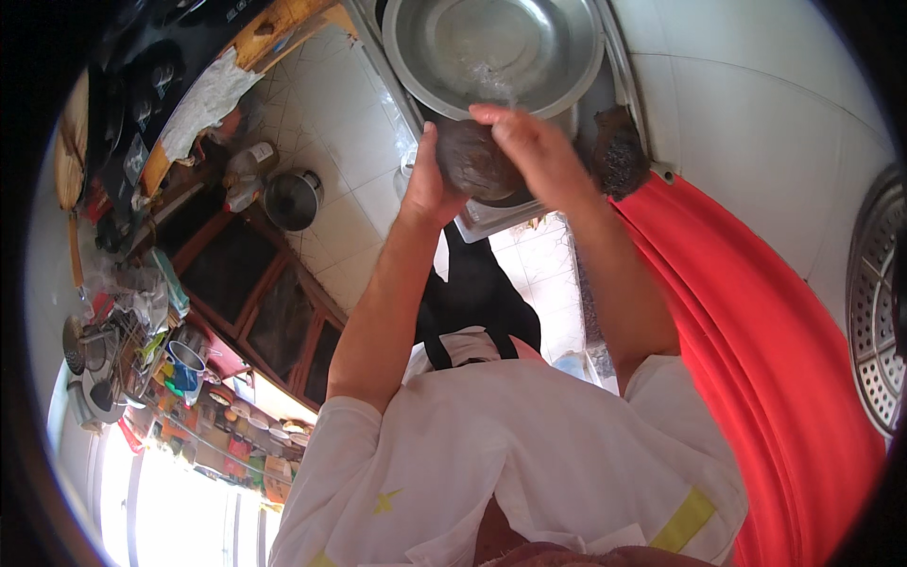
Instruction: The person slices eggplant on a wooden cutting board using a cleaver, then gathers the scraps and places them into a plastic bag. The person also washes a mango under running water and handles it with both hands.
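A dark brown, rounded object [476,160] with a wet-looking surface is between my hands, just in front of a metal basin. Its exact kind cannot be told. My left hand [441,181] cups it from the left side, with the thumb pointing up. Over its upper right side lies my right hand [530,150], blurred, with one finger stretched to the left; whether it grips is unclear. The wide metal basin [400,64] beyond my hands holds clear water with a rippled patch near its front rim. It stands in a metal sink [485,221].
A dark, rough bundle [618,156] lies on the sink's right edge, above a red curtain [751,340]. A perforated metal steamer plate [879,298] is at far right. On the tiled floor [347,163] to the left are a pot [293,200] and a plastic bottle [254,157].
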`<control>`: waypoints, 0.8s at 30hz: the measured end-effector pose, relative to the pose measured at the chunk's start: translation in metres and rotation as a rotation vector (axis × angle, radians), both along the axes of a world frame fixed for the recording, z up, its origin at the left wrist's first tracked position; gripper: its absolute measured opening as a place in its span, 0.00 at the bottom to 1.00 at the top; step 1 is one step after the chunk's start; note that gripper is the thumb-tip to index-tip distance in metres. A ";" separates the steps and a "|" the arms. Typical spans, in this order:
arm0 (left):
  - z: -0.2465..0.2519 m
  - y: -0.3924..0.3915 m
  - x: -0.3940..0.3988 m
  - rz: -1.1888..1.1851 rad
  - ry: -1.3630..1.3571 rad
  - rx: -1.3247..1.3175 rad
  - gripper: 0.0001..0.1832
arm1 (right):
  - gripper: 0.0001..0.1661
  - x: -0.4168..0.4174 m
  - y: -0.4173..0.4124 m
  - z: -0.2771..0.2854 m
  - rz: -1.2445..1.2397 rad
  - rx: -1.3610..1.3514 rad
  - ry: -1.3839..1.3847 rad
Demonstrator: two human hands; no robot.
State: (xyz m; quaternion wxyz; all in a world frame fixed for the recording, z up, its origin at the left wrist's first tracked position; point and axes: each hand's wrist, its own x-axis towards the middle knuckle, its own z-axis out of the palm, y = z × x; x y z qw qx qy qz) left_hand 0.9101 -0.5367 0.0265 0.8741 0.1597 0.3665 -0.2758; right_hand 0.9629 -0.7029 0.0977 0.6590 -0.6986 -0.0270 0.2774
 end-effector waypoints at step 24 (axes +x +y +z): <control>-0.001 -0.034 -0.016 -0.159 0.049 -0.036 0.34 | 0.25 -0.006 -0.009 -0.052 0.263 -0.366 -0.052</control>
